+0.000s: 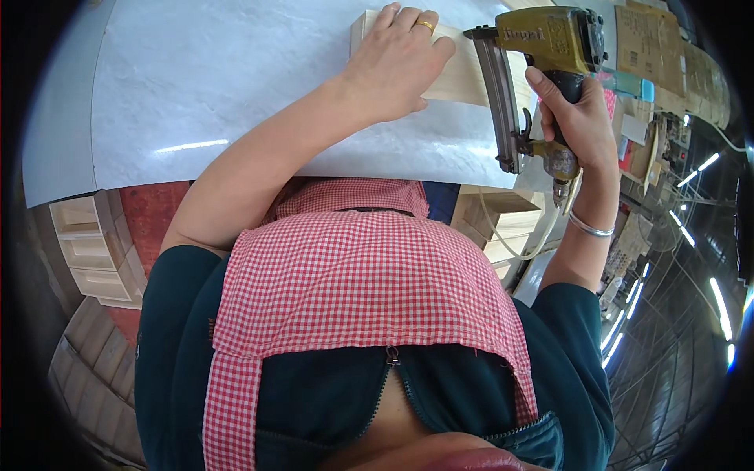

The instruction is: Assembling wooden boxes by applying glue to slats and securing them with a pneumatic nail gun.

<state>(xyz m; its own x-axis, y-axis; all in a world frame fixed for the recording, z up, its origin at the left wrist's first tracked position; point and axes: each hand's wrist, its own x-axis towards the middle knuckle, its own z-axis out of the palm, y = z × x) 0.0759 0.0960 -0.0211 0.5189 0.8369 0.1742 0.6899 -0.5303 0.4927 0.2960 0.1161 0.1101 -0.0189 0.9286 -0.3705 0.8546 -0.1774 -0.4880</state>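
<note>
My left hand (400, 63) lies over the left part of a pale wooden piece (462, 78) on the table. Its fingers bend toward the far edge, a ring on one of them; their tips are partly out of sight. The far side of the wood is cut off by the picture's edge, so I cannot tell its full shape. In my right hand (581, 118) is a yellow and black air staple gun (546, 35), gripped by its handle. The gun's nose is at the wood's right part, its long magazine slanting toward me. I cannot tell whether the nose touches the wood.
A white marbled tabletop (212, 86) spreads out in front of me. From the gun a pale air hose (510, 250) loops down. Wooden boxes (90, 251) are stacked low on the left, and more boxes (503, 216) stand under the table's right side. Cardboard (648, 47) is at far right.
</note>
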